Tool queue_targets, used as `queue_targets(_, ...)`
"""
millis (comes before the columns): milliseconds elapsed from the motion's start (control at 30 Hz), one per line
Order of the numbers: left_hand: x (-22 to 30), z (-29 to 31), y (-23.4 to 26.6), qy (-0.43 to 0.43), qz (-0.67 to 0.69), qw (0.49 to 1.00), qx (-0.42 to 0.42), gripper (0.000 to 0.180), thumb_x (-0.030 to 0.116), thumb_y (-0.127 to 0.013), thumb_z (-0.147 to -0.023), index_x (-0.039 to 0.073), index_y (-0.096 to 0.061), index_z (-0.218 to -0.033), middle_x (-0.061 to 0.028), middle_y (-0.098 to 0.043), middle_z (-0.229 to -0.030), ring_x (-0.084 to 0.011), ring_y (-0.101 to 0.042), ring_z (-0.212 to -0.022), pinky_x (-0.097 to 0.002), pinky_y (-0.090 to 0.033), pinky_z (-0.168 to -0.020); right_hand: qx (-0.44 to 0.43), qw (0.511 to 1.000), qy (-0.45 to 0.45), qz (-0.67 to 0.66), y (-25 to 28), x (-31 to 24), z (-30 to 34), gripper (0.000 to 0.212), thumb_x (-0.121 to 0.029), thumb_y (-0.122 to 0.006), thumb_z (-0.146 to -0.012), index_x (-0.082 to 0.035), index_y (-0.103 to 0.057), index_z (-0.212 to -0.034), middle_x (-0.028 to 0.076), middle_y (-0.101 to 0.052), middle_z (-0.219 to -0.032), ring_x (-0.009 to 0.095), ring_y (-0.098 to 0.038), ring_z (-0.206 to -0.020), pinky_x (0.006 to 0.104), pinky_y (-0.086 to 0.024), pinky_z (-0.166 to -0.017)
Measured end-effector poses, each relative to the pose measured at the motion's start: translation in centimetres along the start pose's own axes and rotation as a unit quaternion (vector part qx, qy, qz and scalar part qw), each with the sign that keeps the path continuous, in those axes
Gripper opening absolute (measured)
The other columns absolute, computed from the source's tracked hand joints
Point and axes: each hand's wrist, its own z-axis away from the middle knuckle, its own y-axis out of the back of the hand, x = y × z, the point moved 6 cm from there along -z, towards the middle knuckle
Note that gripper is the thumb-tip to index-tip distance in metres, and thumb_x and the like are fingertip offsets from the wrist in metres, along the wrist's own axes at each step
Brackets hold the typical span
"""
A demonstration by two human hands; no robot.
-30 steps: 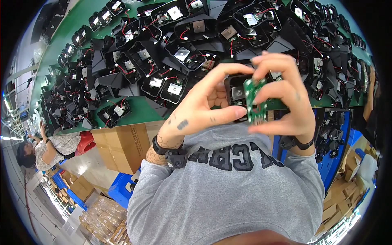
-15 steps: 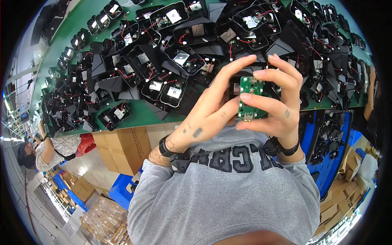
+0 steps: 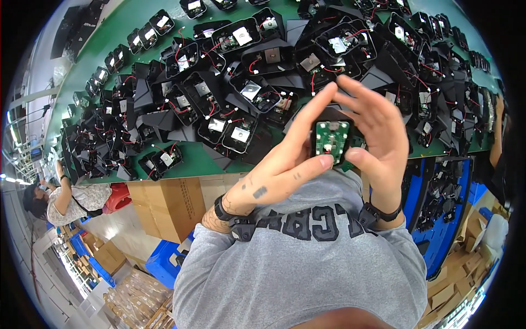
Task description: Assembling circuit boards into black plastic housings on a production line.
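Between my hands, above the table's near edge, is a small green circuit board [image 3: 332, 136] dotted with white parts, with a dark rim around it. My left hand [image 3: 285, 164] grips it, thumb across its lower edge and fingers stretched along its far left side. My right hand [image 3: 381, 134] curves round from the other side, its thumb at the board's lower right corner and its fingers raised and bent. A strip of green board also shows beside the right thumb; I cannot tell whether it is a separate piece. The fingertips of both hands nearly meet above the board.
Black open housings [image 3: 241, 134] with red wires and silver plates crowd the green table [image 3: 203, 156]. Below its edge stand a cardboard box [image 3: 170, 208] and a blue rack [image 3: 438, 219] of black parts. Another person [image 3: 71, 200] works at the far left; someone's arm [image 3: 497, 129] shows at right.
The board facing me now shows a different face, with white parts and a dark rim. My right fingers have lifted off the board's front and straightened. My left thumb has come onto the lower edge.
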Motion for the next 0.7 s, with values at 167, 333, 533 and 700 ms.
queue_targets(167,-1.0,0.5,-0.3,0.161,-0.032,0.986,0.005,0.078,-0.002,-0.047,-0.090,0.012,-0.001,-0.152,-0.0143,-0.038,-0.145,-0.0236,-0.054,-0.116,-0.0336,-0.046,-0.093,-0.077,0.985,-0.138,-0.071,-0.8,1.6,0.3,0.048,0.002,-0.063,-0.083,0.004,-0.050,-0.129,0.011,-0.059,-0.118,0.016,-0.058,-0.105,0.0300,-0.048,-0.090)
queue_targets(333,-0.3,-0.1,-0.3,0.079,-0.232,0.969,0.009,0.076,-0.007,-0.045,-0.091,0.013,-0.005,-0.152,-0.0112,-0.053,-0.117,-0.0144,-0.058,-0.080,-0.0283,-0.048,-0.062,-0.059,0.987,-0.118,-0.093,-0.7,2.2,0.6,0.044,0.002,-0.060,-0.087,0.005,-0.050,-0.129,0.010,-0.060,-0.116,0.015,-0.058,-0.103,0.0288,-0.049,-0.088)
queue_targets(533,0.3,-0.2,0.2,-0.052,-0.334,0.939,0.062,0.068,-0.008,-0.050,-0.089,0.011,-0.022,-0.148,-0.0123,-0.058,-0.117,-0.0164,-0.065,-0.088,-0.0270,-0.052,-0.070,-0.029,0.991,-0.105,-0.081,-0.8,2.0,0.1,0.042,0.000,-0.060,-0.089,0.003,-0.049,-0.130,0.011,-0.059,-0.119,0.014,-0.058,-0.102,0.0245,-0.050,-0.081)
queue_targets(700,1.4,0.4,0.6,-0.037,-0.349,0.931,0.099,0.051,-0.009,-0.053,-0.086,0.009,-0.044,-0.132,-0.0101,-0.061,-0.112,-0.0116,-0.064,-0.078,-0.0219,-0.047,-0.061,-0.050,0.995,-0.081,-0.002,-1.9,1.4,-0.1,0.038,0.003,-0.054,-0.090,0.002,-0.051,-0.128,0.010,-0.058,-0.125,0.012,-0.058,-0.103,0.0193,-0.050,-0.072)
